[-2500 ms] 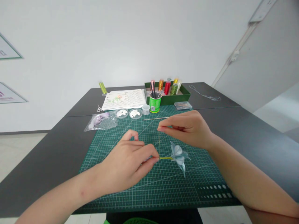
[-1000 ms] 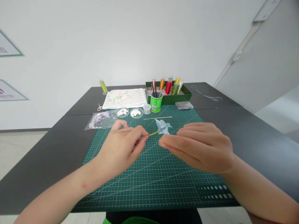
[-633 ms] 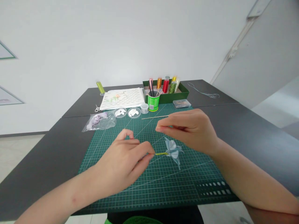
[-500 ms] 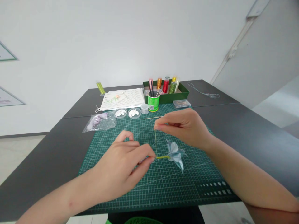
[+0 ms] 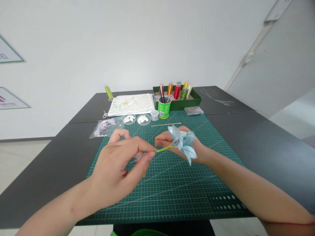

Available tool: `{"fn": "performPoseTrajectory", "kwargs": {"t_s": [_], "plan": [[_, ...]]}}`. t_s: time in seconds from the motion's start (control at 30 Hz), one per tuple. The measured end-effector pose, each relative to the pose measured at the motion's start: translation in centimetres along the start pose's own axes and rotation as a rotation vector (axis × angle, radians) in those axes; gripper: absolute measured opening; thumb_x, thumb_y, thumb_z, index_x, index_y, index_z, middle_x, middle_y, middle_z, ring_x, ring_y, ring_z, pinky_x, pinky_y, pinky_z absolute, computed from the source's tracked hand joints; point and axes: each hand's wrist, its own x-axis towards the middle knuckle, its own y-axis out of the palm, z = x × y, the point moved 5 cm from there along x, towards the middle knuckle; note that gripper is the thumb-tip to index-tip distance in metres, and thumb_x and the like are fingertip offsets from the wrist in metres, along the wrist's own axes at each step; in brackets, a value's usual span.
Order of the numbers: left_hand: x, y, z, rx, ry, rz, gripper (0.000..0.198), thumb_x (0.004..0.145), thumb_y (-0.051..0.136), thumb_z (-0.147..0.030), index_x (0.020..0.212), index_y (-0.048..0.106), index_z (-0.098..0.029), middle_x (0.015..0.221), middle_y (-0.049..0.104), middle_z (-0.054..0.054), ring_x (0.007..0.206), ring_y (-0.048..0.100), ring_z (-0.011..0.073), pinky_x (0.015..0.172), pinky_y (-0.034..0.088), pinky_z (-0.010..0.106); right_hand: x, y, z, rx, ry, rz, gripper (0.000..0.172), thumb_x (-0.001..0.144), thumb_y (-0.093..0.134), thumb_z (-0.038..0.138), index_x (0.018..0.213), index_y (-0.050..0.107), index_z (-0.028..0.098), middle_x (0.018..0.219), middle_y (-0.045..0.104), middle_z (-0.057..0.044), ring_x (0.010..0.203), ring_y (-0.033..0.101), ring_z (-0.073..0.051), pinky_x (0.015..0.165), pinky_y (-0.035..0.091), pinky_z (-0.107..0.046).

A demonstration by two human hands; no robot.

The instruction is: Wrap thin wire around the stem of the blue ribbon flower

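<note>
A pale blue fabric flower (image 5: 183,142) on a thin stem wrapped in yellow-green thread (image 5: 164,149) is held above the green cutting mat (image 5: 172,186). My left hand (image 5: 118,167) pinches the stem's near end between thumb and forefinger, its other fingers curled. My right hand (image 5: 177,141) sits just behind the flower, mostly hidden by the petals; its fingers are closed in a pinch close to the stem, and whether they hold the thread is hidden.
Behind the mat stand a green cup of tools (image 5: 164,107), a green box of thread spools (image 5: 178,95), two small dishes (image 5: 136,119), a small white pot (image 5: 154,114), a plastic bag (image 5: 105,127), patterned sheets (image 5: 131,104), scissors (image 5: 105,114) and a thin stick (image 5: 166,124). The dark table (image 5: 258,137) extends right.
The flower has risen and tipped toward me. My right hand dropped from above the stem to behind the flower. My left hand lifted slightly with the stem.
</note>
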Motion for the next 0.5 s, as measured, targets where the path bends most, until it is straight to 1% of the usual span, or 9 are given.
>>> {"fn": "performPoseTrajectory", "kwargs": {"t_s": [0.1,0.13,0.23,0.3,0.4,0.5], "plan": [[0.2,-1.0,0.5,0.109,-0.080,-0.114,0.013,0.099,0.053,-0.018,0.091,0.059,-0.026,0.055,0.063,-0.012,0.052,0.056,0.0122,0.081,0.042,0.039,-0.3,0.5,0.5,-0.003,-0.028,-0.020,0.029,0.101,0.056,0.029,0.083,0.074,0.014,0.064,0.067,0.001,0.056,0.055,-0.009,0.054,0.041,-0.020],[0.1,-1.3,0.7,0.141,-0.108,-0.144,0.013,0.100,0.053,-0.020,0.090,0.060,-0.027,0.054,0.062,-0.012,0.054,0.057,0.0134,0.081,0.043,0.039,-0.3,0.5,0.9,-0.011,-0.065,-0.032,0.029,0.102,0.054,0.028,0.086,0.074,0.014,0.066,0.068,0.001,0.056,0.056,-0.008,0.054,0.042,-0.019],[-0.1,-1.8,1.2,0.190,-0.176,-0.232,0.013,0.100,0.053,-0.024,0.091,0.061,-0.028,0.052,0.062,-0.010,0.059,0.059,0.0159,0.081,0.046,0.040,-0.7,0.0,2.7,-0.094,-0.266,-0.111,0.025,0.104,0.052,0.023,0.095,0.072,0.013,0.072,0.072,0.001,0.057,0.059,-0.006,0.056,0.044,-0.018],[-0.4,-1.9,1.4,0.209,-0.213,-0.283,0.011,0.100,0.055,-0.025,0.093,0.062,-0.029,0.053,0.062,-0.009,0.066,0.061,0.0177,0.080,0.047,0.040,-1.2,-0.3,4.0,-0.221,-0.405,-0.163,0.021,0.103,0.051,0.019,0.098,0.070,0.011,0.067,0.069,0.001,0.053,0.056,-0.007,0.054,0.043,-0.020],[-0.6,-2.1,1.5,0.232,-0.240,-0.317,0.010,0.099,0.056,-0.025,0.094,0.063,-0.029,0.055,0.063,-0.008,0.072,0.062,0.0195,0.081,0.047,0.040,-1.9,-0.8,5.7,-0.410,-0.556,-0.192,0.015,0.102,0.051,0.014,0.102,0.066,0.009,0.060,0.062,0.004,0.049,0.049,-0.008,0.049,0.037,-0.025],[-0.5,-2.0,1.6,0.245,-0.225,-0.290,0.011,0.100,0.057,-0.026,0.093,0.064,-0.029,0.055,0.064,-0.009,0.068,0.062,0.0184,0.081,0.047,0.040,-2.5,-1.5,7.2,-0.491,-0.625,-0.217,0.012,0.099,0.055,0.013,0.105,0.064,0.007,0.058,0.058,0.004,0.048,0.047,-0.009,0.046,0.033,-0.027]]}}
